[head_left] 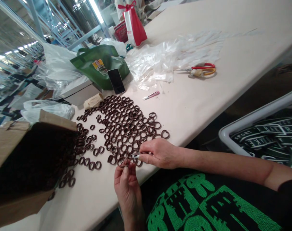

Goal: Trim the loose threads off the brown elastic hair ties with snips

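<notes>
My left hand (126,183) is at the table's near edge, its fingers pinched on one dark brown ring (122,162). My right hand (158,153) is closed on a small metal snipper (135,156) whose tip points at that ring. Just beyond both hands, a wide spread of several more brown rings (122,125) lies on the cream table (208,96). Other rings trail left toward an open cardboard box (28,163) filled with a dark brown mass.
On the table farther back lie a pink snipper (152,95), orange-and-red scissors (202,69), a black phone (116,81), a pile of clear plastic bags (165,57), a green bag (98,64) and a red-and-white bag (134,24). A metal-framed bin (268,134) of black-and-white labels stands at right.
</notes>
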Tool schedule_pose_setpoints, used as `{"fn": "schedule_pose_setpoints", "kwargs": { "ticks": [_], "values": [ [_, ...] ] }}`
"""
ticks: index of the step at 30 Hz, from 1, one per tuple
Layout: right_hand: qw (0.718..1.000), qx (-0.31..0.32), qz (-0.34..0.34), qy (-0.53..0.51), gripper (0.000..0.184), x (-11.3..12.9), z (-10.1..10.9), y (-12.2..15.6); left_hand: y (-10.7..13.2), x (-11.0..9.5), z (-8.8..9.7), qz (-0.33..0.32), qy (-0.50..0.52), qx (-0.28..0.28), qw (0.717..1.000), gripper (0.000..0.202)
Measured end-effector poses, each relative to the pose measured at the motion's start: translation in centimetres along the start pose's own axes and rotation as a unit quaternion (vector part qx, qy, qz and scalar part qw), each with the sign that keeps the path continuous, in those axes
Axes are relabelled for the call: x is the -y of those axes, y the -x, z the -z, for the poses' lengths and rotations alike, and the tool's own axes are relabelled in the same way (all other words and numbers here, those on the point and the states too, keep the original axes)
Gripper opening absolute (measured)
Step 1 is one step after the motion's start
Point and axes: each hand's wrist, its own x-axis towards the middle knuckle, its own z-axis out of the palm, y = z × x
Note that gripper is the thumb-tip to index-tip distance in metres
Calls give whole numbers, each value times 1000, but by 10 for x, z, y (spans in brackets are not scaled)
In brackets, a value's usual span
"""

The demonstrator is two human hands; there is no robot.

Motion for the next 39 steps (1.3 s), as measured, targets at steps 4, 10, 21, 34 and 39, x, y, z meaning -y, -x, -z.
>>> {"fn": "schedule_pose_setpoints", "kwargs": {
  "ticks": [4,10,21,34,39],
  "values": [
    [996,-47,38,58,34,-5,-9,1,5,2,1,-48,-43,-1,998,24],
    [995,-57,57,64,33,-8,-14,3,12,0,-3,-81,-78,2,994,21],
    [990,-66,93,82,39,-7,-16,1,12,9,4,-107,-149,8,983,18],
    [987,-48,83,125,40,-10,-17,1,12,14,6,-257,-252,53,931,7],
    [997,-66,43,-20,43,-15,-8,-1,9,10,5,-126,-170,12,977,14]
  ]
}}
